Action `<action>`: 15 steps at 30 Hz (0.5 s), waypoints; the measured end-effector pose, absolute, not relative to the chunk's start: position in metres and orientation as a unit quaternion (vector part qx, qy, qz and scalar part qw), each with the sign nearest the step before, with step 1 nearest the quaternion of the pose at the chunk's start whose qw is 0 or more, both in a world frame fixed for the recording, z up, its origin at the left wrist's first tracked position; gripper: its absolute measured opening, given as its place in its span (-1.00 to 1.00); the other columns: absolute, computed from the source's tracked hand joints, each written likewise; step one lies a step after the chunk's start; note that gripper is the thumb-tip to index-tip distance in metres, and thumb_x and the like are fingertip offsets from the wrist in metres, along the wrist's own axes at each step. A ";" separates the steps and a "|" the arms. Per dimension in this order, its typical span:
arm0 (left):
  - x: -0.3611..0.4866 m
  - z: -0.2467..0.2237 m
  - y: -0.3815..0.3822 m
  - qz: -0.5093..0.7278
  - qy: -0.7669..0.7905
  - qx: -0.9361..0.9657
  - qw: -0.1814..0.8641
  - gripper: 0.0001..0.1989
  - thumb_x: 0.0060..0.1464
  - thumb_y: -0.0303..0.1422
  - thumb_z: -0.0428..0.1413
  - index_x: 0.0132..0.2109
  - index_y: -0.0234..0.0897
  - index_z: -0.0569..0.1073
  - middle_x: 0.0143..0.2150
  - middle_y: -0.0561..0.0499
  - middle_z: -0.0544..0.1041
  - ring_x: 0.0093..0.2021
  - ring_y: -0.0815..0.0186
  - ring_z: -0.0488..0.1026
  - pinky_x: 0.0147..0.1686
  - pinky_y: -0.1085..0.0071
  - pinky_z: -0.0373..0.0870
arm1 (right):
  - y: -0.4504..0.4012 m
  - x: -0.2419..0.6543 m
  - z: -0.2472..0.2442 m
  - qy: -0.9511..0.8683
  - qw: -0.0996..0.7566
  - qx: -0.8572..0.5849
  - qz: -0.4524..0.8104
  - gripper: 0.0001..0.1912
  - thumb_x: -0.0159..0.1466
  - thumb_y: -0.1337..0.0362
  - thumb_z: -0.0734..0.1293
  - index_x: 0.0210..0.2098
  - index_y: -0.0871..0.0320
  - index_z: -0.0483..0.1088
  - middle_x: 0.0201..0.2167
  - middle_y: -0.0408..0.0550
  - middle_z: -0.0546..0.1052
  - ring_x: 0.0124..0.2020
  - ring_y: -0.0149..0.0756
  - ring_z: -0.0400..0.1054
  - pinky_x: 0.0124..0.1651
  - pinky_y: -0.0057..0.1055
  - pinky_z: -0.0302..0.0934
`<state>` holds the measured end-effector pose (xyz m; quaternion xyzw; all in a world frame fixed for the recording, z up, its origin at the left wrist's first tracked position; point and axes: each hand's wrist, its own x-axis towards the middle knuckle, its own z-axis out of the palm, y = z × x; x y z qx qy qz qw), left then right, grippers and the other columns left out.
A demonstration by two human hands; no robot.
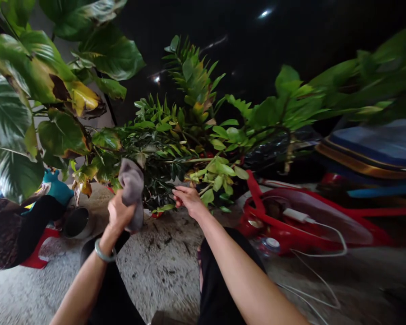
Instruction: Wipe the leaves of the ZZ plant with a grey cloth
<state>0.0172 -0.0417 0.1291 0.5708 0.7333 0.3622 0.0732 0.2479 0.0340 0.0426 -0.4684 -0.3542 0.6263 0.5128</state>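
Note:
My left hand (119, 211), with a bangle on its wrist, is closed around a grey cloth (131, 183). The cloth bunches up above the fist and hangs down beside it, against the foliage. To the right, my right hand (188, 201) is in a pinch at the lower edge of a leafy potted plant (189, 135). A dark green leaf (160, 184) reaches to its fingertips. The leaf's held end is hidden by the fingers. The plant has many small glossy leaves, green with some yellowing.
Large broad leaves (10, 104), some browned, hang at the left. A person in dark clothing (6, 230) sits on a red stool (40, 250) beside a dark pot (77, 222). At the right lies a red bag (291, 241) with a white cable (341, 239). Rough concrete (159, 266) is underfoot.

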 end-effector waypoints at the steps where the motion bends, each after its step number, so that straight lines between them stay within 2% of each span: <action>1: 0.023 0.111 -0.058 0.343 0.731 0.581 0.101 -0.79 -0.18 -0.23 0.24 -0.34 -0.11 0.41 -0.48 0.01 0.52 -0.42 0.11 0.49 -0.36 0.22 0.38 | 0.034 0.249 0.042 -0.357 0.511 -0.469 0.626 -0.75 -0.05 0.17 0.52 -0.51 0.16 0.44 -0.71 -0.22 0.43 -0.77 -0.49 0.18 -0.70 -0.51 0.11; 4: 0.031 0.087 -0.101 0.341 0.700 0.606 0.162 -0.80 -0.20 -0.24 0.25 -0.43 -0.08 0.36 -0.53 0.04 0.48 -0.48 0.14 0.45 -0.44 0.23 0.40 | 0.033 0.253 0.040 -0.366 0.506 -0.467 0.626 -0.76 -0.03 0.17 0.52 -0.52 0.15 0.44 -0.71 -0.23 0.43 -0.77 -0.48 0.19 -0.70 -0.52 0.12; 6: 0.032 0.103 -0.110 0.388 0.680 0.604 0.147 -0.77 -0.20 -0.20 0.27 -0.42 -0.09 0.38 -0.53 0.06 0.47 -0.49 0.17 0.43 -0.45 0.25 0.43 | 0.033 0.253 0.040 -0.372 0.504 -0.464 0.626 -0.76 -0.02 0.17 0.52 -0.53 0.15 0.42 -0.72 -0.24 0.42 -0.77 -0.49 0.19 -0.70 -0.52 0.12; 10: 0.036 0.170 -0.071 0.518 0.660 0.544 0.000 -0.62 -0.20 -0.08 0.32 -0.30 -0.19 0.45 -0.47 0.10 0.48 -0.46 0.25 0.41 -0.41 0.32 0.43 | 0.033 0.251 0.043 -0.369 0.508 -0.460 0.627 -0.75 0.00 0.20 0.51 -0.56 0.15 0.39 -0.72 -0.24 0.41 -0.77 -0.51 0.17 -0.68 -0.52 0.15; 12: 0.044 0.191 -0.041 0.526 0.642 0.558 -0.007 -0.64 -0.14 -0.11 0.29 -0.25 -0.22 0.47 -0.42 0.10 0.50 -0.41 0.28 0.43 -0.36 0.37 0.42 | 0.034 0.249 0.045 -0.360 0.508 -0.456 0.636 -0.74 0.01 0.20 0.51 -0.57 0.14 0.37 -0.71 -0.23 0.41 -0.77 -0.50 0.18 -0.67 -0.50 0.19; 15: 0.057 0.187 -0.016 0.458 0.593 0.659 0.062 -0.73 -0.11 -0.25 0.27 -0.21 -0.22 0.51 -0.36 0.08 0.54 -0.35 0.29 0.46 -0.30 0.41 0.41 | 0.036 0.247 0.044 -0.353 0.507 -0.454 0.642 -0.73 0.02 0.18 0.51 -0.57 0.13 0.35 -0.73 -0.24 0.39 -0.78 -0.49 0.16 -0.67 -0.48 0.20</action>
